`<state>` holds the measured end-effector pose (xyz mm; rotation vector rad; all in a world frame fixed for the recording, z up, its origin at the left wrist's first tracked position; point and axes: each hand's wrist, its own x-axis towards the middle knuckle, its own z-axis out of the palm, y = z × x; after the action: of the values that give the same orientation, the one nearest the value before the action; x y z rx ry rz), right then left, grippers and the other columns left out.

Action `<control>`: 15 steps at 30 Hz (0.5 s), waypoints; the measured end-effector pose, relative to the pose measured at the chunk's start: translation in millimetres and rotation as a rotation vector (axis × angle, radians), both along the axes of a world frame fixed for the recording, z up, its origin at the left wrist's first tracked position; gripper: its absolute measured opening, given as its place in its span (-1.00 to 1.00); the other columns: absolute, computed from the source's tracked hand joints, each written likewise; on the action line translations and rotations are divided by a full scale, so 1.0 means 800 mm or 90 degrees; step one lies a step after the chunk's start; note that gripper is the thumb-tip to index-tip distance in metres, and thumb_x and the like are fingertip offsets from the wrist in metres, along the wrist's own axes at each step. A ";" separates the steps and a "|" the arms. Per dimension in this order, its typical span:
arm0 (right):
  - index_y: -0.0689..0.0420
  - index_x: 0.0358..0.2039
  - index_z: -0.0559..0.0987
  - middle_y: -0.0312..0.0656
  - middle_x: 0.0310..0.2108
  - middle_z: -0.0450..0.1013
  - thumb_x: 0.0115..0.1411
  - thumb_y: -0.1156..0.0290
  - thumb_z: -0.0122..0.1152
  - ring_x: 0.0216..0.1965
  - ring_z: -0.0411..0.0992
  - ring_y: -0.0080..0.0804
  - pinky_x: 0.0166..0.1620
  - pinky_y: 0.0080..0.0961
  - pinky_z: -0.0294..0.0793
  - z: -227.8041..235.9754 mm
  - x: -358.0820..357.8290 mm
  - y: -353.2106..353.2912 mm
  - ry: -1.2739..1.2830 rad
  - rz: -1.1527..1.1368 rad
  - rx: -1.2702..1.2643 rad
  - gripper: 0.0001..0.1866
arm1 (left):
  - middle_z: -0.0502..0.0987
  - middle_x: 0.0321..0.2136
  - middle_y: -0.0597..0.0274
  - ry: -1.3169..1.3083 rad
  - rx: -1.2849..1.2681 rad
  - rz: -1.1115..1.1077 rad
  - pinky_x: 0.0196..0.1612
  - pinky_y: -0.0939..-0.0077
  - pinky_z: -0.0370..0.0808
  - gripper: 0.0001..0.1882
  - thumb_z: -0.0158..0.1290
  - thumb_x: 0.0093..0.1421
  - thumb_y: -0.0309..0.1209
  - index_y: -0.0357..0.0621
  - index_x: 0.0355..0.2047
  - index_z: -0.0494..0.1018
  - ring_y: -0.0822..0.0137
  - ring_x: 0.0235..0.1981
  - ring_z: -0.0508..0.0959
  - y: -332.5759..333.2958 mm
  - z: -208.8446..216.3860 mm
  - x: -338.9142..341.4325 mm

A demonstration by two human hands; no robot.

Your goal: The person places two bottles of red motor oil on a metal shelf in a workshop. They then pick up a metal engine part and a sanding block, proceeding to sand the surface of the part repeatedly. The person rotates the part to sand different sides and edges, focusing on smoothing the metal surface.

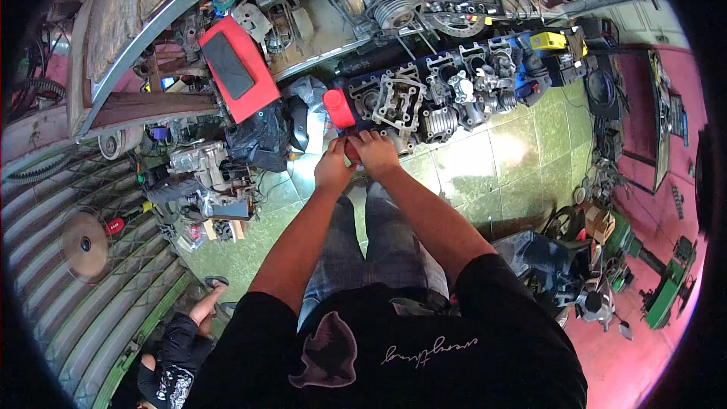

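Note:
My left hand (333,168) and my right hand (377,154) are close together in front of me. Between them both grip a small, dark-red rounded object (352,152); the fingers cover much of it, so its kind does not show. Just beyond my fingers a bright red plastic container (338,109) stands at the left end of a long low bench. To the right of it lies a metal engine cover (399,102) with an open frame shape. A finned metal cylinder (439,123) sits beside that cover, near my right hand.
Several metal engine parts (471,83) crowd the bench. A yellow box (548,40) is at its far right end. Black plastic bags (261,136) and a red case with a phone (229,66) lie left. Someone else (176,360) is low at the lower left, beside a ribbed shutter (53,257).

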<state>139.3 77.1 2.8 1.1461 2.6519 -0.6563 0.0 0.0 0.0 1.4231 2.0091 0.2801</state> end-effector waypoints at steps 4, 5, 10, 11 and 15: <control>-0.02 0.04 0.58 -0.31 -0.04 0.50 0.11 0.31 0.29 0.05 0.49 -0.26 0.00 -0.23 0.58 0.001 0.002 0.015 0.030 0.023 0.037 -0.57 | 0.53 0.08 0.09 0.014 -0.008 0.014 0.00 0.15 0.61 -0.20 0.47 -0.05 -0.28 -0.13 0.19 0.39 0.01 0.02 0.63 0.012 -0.010 0.009; -0.01 -0.01 0.60 -0.31 -0.08 0.51 0.12 0.32 0.27 0.05 0.49 -0.27 -0.01 -0.25 0.58 0.001 0.003 0.031 0.036 0.032 0.050 -0.63 | 0.54 0.08 0.11 0.016 -0.009 0.009 -0.01 0.15 0.62 -0.23 0.47 -0.06 -0.28 -0.16 0.16 0.40 0.03 0.02 0.63 0.026 -0.014 0.009; 0.04 -0.13 0.62 -0.28 -0.13 0.51 0.07 0.25 0.33 0.04 0.47 -0.26 0.02 -0.26 0.55 0.007 0.011 0.015 0.072 0.072 0.053 -0.67 | 0.58 0.04 0.08 -0.011 0.036 -0.062 -0.02 0.15 0.61 -0.30 0.46 -0.05 -0.27 -0.18 0.10 0.46 0.05 0.00 0.64 0.003 0.004 -0.007; 0.05 -0.14 0.62 -0.27 -0.12 0.52 0.08 0.26 0.30 0.05 0.46 -0.27 0.04 -0.25 0.54 0.019 0.012 0.011 0.088 0.078 0.045 -0.67 | 0.59 0.04 0.08 -0.015 0.055 -0.073 -0.02 0.15 0.61 -0.31 0.45 -0.04 -0.27 -0.18 0.09 0.47 0.05 0.00 0.64 -0.003 0.013 -0.012; 0.06 -0.14 0.62 -0.20 -0.16 0.51 -0.17 0.05 0.56 0.02 0.46 -0.20 0.05 -0.19 0.51 0.093 0.013 -0.003 0.137 0.070 0.060 -0.41 | 0.61 0.02 0.09 -0.075 0.138 -0.085 0.02 0.19 0.60 -0.31 0.44 -0.03 -0.25 -0.12 0.13 0.51 0.01 -0.01 0.63 -0.029 0.082 -0.030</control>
<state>149.6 74.9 77.4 0.9943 2.9305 -0.6768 -24.3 -22.9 65.7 1.6259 1.8228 0.5245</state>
